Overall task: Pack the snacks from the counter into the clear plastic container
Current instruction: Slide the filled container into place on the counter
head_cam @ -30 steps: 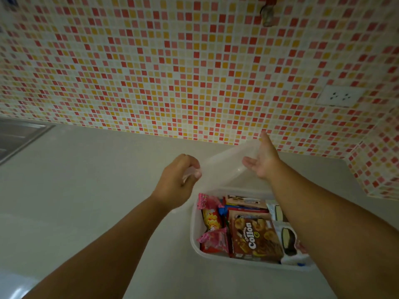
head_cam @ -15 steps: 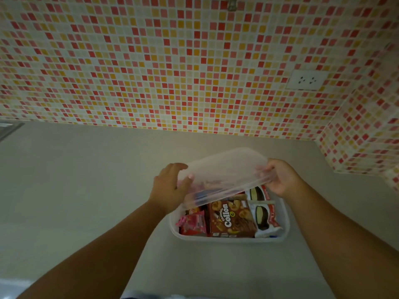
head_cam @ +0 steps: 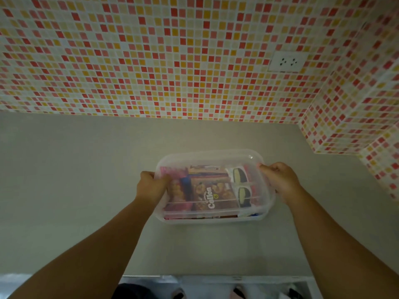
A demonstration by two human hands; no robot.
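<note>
Plainly, the grey desk [head_cam: 86,180] carries one thing, the clear plastic container [head_cam: 216,219], standing toward the tiled corner. Its translucent lid [head_cam: 207,160] lies on top, each end held in a closed grip: left hand [head_cam: 151,186], right hand [head_cam: 278,180]. Beneath the lid, the Collon box [head_cam: 213,197] and neighbouring packets sit high; uneven pressing could leave one edge unseated or crush them.

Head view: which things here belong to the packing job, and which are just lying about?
Part of the job:
clear container
lid
Collon box
pink packets
cream biscuit packs
left hand
right hand

Just there:
wall socket
counter
</note>
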